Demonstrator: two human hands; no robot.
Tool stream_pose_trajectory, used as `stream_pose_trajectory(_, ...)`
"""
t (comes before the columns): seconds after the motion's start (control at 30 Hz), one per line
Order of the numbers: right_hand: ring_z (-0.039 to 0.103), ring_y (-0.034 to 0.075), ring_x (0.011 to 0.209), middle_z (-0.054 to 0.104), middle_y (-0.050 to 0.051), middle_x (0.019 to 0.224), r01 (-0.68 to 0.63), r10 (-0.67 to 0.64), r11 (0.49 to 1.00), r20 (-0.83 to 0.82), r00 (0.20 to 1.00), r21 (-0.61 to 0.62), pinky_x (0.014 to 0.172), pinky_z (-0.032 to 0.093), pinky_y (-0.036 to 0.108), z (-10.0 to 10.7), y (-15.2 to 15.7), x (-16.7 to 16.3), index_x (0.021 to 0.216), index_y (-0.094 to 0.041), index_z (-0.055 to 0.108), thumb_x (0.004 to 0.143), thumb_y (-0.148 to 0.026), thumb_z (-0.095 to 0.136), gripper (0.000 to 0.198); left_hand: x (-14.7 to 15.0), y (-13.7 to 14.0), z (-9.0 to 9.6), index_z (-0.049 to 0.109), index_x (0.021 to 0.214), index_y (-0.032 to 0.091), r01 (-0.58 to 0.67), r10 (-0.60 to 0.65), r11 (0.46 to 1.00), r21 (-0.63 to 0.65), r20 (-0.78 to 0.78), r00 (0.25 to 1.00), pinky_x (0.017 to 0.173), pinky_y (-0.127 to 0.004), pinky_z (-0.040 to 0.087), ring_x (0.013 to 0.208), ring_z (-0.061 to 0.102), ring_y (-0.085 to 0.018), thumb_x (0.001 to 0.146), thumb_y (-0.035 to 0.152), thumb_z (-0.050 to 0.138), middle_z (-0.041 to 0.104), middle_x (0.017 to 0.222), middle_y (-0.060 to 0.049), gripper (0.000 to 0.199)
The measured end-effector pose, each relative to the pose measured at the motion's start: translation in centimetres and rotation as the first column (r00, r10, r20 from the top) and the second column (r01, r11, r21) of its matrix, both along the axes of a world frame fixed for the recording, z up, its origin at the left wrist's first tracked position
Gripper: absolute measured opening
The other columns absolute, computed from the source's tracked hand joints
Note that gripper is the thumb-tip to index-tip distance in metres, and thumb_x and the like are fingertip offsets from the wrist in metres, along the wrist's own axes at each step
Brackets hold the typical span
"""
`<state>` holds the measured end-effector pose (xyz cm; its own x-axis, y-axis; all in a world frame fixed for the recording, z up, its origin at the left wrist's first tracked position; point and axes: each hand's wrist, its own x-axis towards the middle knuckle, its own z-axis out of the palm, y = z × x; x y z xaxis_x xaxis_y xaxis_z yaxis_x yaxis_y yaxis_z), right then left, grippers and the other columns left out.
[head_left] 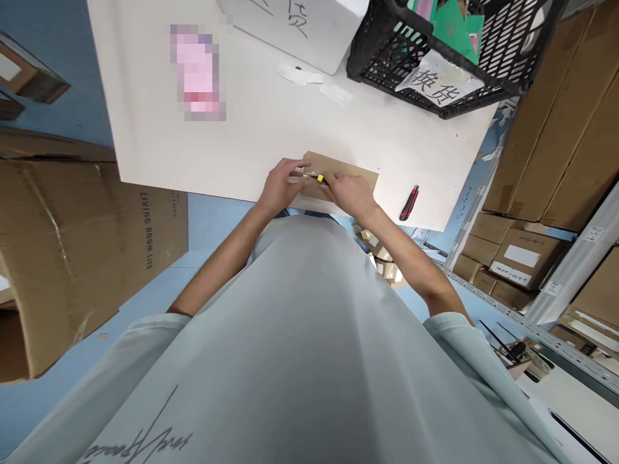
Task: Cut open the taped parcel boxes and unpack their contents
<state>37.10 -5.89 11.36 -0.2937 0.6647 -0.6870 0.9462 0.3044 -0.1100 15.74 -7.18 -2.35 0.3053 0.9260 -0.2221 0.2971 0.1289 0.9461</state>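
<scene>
A small flat cardboard box (345,169) lies at the near edge of the white table (242,148). My left hand (282,187) grips its left end, thumb and fingers curled around a spot with something clear and shiny. In my right hand (352,193), closed over the box, is a small black-and-yellow cutter (321,179) whose thin tip points left, towards my left fingers. The hand covers most of the tool. To the right of the box lies a red-and-black utility knife (409,203), apart from both hands.
At the table's back stand a white box (300,29) with handwriting and a black crate (387,71) holding green packets. A blurred pink item (197,71) lies back left. A large carton (97,251) stands left on the floor; shelves of cartons (546,116) line the right.
</scene>
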Motion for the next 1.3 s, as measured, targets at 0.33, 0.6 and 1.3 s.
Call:
stream_pose_trajectory(0.33, 0.075, 0.036, 0.124, 0.078, 0.028, 0.138, 0.001, -0.001, 1.0, -0.02, 1.0, -0.014, 0.101, 0.055, 0.045, 0.0, 0.2, 0.2, 0.153, -0.007, 0.062, 0.117, -0.012, 0.03, 0.048, -0.2, 0.2, 0.5, 0.077, 0.143, 0.027, -0.012, 0.012, 0.999, -0.046, 0.0, 1.0, 0.11, -0.051, 0.066, 0.117, 0.079, -0.029, 0.095, 0.039, 0.082, 0.073, 0.146, -0.011, 0.049)
stream_pose_trajectory(0.6, 0.079, 0.036, 0.118, 0.078, 0.029, 0.13, 0.036, -0.031, 0.999, 0.169, 0.985, -0.024, 0.091, 0.05, 0.04, 2.3, -3.3, 10.8, 0.146, -0.007, 0.066, 0.119, -0.015, 0.038, 0.04, -0.5, 0.0, 1.2, 0.075, 0.145, 0.028, -0.025, 0.019, 0.996, -0.087, -0.07, 0.997, 0.098, -0.046, 0.07, 0.118, 0.077, -0.029, 0.096, 0.044, 0.081, 0.07, 0.152, -0.013, 0.052)
stream_pose_trajectory(1.3, 0.079, 0.019, 0.075, 0.072, -0.002, 0.089, 0.852, -0.795, 0.319, -0.606, 0.002, -0.415, 0.078, 0.063, 0.031, -14.0, -10.7, 12.1, 0.11, -0.029, 0.054, 0.114, -0.07, 0.044, 0.043, -4.2, 1.0, 1.3, 0.075, 0.139, 0.024, -0.119, 0.102, 0.992, -0.047, -0.282, 0.954, 0.091, -0.041, 0.067, 0.12, 0.076, -0.03, 0.088, 0.062, 0.082, 0.076, 0.147, -0.015, 0.064)
